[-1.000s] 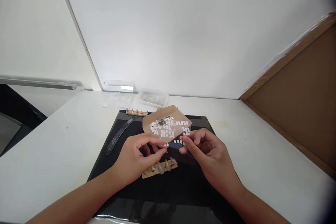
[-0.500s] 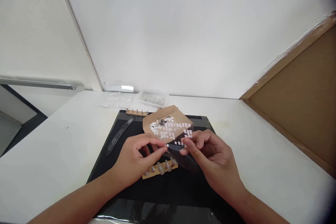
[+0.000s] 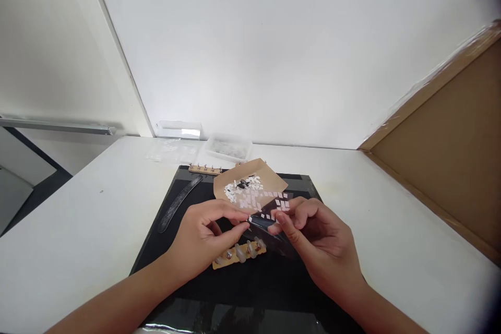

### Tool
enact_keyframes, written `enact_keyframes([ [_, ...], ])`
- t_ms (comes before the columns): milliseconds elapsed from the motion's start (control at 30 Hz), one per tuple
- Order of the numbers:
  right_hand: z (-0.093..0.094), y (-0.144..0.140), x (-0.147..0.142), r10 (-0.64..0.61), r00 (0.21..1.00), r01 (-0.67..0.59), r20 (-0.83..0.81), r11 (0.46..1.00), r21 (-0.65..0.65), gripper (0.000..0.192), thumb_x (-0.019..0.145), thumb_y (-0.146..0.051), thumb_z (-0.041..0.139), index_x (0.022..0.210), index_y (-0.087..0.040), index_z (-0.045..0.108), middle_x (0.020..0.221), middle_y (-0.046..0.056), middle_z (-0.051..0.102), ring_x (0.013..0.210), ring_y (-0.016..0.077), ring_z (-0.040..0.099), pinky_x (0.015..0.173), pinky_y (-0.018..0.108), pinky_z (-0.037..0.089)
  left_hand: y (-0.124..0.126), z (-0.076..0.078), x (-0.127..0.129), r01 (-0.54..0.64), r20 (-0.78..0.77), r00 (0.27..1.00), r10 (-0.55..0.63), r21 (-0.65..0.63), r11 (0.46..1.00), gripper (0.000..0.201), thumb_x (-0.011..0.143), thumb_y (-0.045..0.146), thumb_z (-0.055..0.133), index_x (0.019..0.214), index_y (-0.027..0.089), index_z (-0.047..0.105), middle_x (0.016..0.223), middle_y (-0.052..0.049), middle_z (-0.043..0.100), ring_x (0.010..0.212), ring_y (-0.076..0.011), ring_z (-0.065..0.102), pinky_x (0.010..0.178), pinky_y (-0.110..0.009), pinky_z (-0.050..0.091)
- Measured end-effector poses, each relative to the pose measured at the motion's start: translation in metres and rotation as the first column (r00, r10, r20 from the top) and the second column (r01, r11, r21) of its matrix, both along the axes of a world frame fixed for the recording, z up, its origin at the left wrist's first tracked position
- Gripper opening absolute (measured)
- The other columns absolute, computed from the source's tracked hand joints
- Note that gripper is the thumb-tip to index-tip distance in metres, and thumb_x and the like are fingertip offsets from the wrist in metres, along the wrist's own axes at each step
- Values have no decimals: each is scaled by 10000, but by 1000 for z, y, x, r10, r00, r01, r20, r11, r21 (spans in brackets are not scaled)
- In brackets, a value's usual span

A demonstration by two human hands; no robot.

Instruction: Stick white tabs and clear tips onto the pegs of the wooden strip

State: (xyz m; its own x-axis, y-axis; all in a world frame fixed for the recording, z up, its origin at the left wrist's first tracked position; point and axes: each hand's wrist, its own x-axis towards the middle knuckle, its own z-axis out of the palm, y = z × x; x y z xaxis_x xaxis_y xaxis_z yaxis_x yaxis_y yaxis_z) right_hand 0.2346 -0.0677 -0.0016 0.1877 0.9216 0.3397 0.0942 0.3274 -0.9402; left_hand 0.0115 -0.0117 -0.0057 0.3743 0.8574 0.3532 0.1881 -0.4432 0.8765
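Note:
My right hand (image 3: pixel 319 235) grips a thin clear sheet (image 3: pixel 274 240) by its right side, thumb in front and fingers behind. Rows of small white adhesive tabs (image 3: pixel 282 203) dot its upper part. At the sheet's left edge, my left hand (image 3: pixel 213 229) is closed in a pinch, with one small white tab (image 3: pixel 250 218) at the fingertips. Whether that tab still touches the sheet I cannot tell. Just below the left fingertips lies a wooden strip (image 3: pixel 235 257) carrying several translucent nail tips. Behind the sheet sits an open brown paper envelope (image 3: pixel 270 171) with white scraps and dark bits on it.
A black mat (image 3: pixel 203 292) lies on the white table (image 3: pixel 70 229). A curved dark nail file (image 3: pixel 180 203) rests at its left. Farther back are a pegged wooden strip (image 3: pixel 205 169), a clear plastic box (image 3: pixel 229 148) and clear packaging (image 3: pixel 172 150). A wood-framed brown panel (image 3: pixel 442 141) stands right.
The clear sheet has tipped and dropped slightly, uncovering more of the scraps on the envelope. Both hands keep nearly the same place and grip.

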Motion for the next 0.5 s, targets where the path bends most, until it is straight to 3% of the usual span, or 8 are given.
enact_keyframes([
  [233, 2, 2, -2, 37, 999, -37, -19, 999, -17, 349, 904, -343, 837, 756, -220, 545, 914, 10, 645, 706, 177, 786, 705, 278, 645, 0, -1, 0, -25, 18, 1000, 25, -1, 1000, 143, 869, 226, 815, 990, 270, 876, 960, -52, 841, 745, -160, 754, 460, -164, 491],
  [500, 6, 4, -4, 11, 999, -14, -47, 998, -57, 390, 868, -393, 868, 740, -218, 544, 869, -1, 645, 675, 176, 779, 676, 269, 649, 1, 0, -1, 3, 10, 1000, -4, 100, 995, 118, 877, 216, 805, 972, 239, 871, 936, -65, 832, 721, -157, 748, 462, -174, 515],
])
